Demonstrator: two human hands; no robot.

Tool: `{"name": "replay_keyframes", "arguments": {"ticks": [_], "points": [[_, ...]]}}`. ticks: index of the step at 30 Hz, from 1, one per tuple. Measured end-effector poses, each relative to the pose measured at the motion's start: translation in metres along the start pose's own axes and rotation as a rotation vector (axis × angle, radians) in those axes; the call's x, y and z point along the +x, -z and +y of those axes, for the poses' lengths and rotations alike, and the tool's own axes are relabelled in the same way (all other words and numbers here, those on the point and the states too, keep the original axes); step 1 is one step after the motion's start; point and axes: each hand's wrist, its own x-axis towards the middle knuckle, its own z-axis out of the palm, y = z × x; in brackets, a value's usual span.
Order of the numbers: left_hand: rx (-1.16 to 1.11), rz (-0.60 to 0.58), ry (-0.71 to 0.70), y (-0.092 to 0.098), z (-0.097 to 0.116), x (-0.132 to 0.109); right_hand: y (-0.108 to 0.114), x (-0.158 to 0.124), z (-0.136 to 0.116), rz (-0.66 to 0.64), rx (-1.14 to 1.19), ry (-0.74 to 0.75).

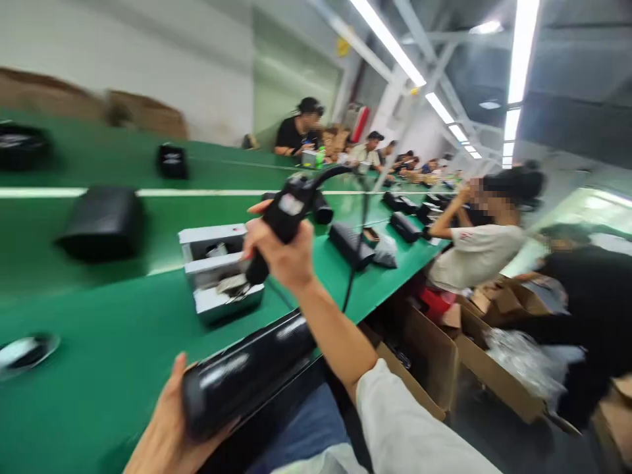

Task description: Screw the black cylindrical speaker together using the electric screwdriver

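My left hand (165,428) grips one end of a long glossy black cylinder (247,372) that lies along the near edge of the green conveyor table (99,355). My right hand (281,253) is raised above the table, closed round a black handheld tool (284,214) with a white label; a black cable (355,217) loops from its top and drops down. Just left of that hand sits a small grey tray of parts (217,276).
Several black devices lie on the belt, including a blurred one (101,224) at left and a row (405,224) further down. Seated workers (478,243) line the right side, beside open cardboard boxes (444,355) on the floor. Another person (299,131) sits across the belt.
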Motion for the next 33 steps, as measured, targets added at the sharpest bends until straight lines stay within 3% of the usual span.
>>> {"name": "replay_keyframes", "arguments": {"ticks": [2, 5, 10, 21, 28, 31, 33], "points": [[-0.01, -0.15, 0.053, 0.006, -0.005, -0.018, -0.003, -0.001, 0.003, -0.001, 0.029, 0.03], [-0.04, -0.22, 0.085, 0.014, -0.003, -0.022, -0.006, 0.003, 0.008, 0.0, -0.071, 0.175], [-0.08, -0.22, 0.094, 0.018, 0.01, -0.018, -0.014, 0.009, 0.015, -0.011, -0.194, 0.243], [-0.132, -0.21, 0.1, 0.017, 0.005, -0.02, -0.023, 0.03, 0.054, 0.081, -0.343, 0.296], [-0.145, -0.211, 0.072, 0.019, 0.007, -0.018, -0.018, 0.037, 0.064, 0.03, -0.403, 0.261], [-0.139, -0.203, 0.054, 0.019, 0.009, -0.016, -0.015, 0.031, 0.058, 0.03, -0.388, 0.226], [-0.139, -0.199, 0.035, 0.019, 0.01, -0.015, -0.012, 0.023, 0.041, 0.027, -0.363, 0.235]]}}
